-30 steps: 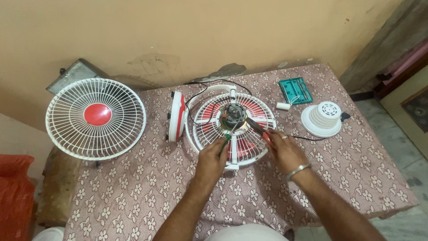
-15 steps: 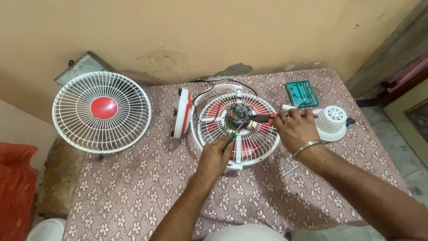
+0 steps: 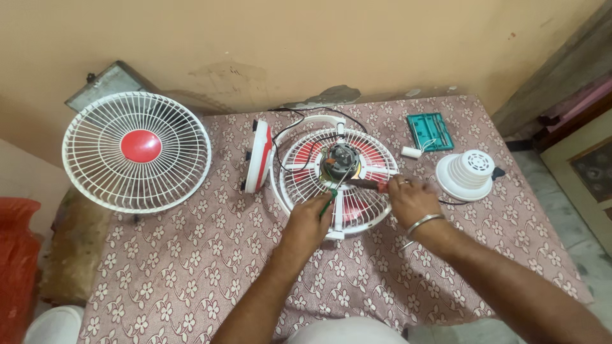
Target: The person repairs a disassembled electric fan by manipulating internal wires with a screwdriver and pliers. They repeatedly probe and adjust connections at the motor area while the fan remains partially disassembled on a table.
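Note:
A small white table fan lies face down mid-table, its rear grille (image 3: 299, 185) up and its bare motor (image 3: 340, 161) exposed at the hub, red blades showing underneath. My left hand (image 3: 306, 223) grips a thin green-handled screwdriver (image 3: 327, 204) at the grille's near edge. My right hand (image 3: 410, 199), a metal bangle on the wrist, holds a red-handled tool (image 3: 371, 185) whose dark tip points at the motor.
A detached white front grille with a red centre (image 3: 137, 153) leans at the table's left edge. A red-and-white fan part (image 3: 259, 157) stands beside the fan. A white motor cover (image 3: 470, 172), a green screwdriver case (image 3: 431, 131) and a small white piece (image 3: 411, 151) lie at right. Floral cloth (image 3: 191, 267) covers the table.
My right hand has swung from the fan's near right up to its right side, bringing the red-handled tool toward the motor. The left hand stays at the grille's near edge.

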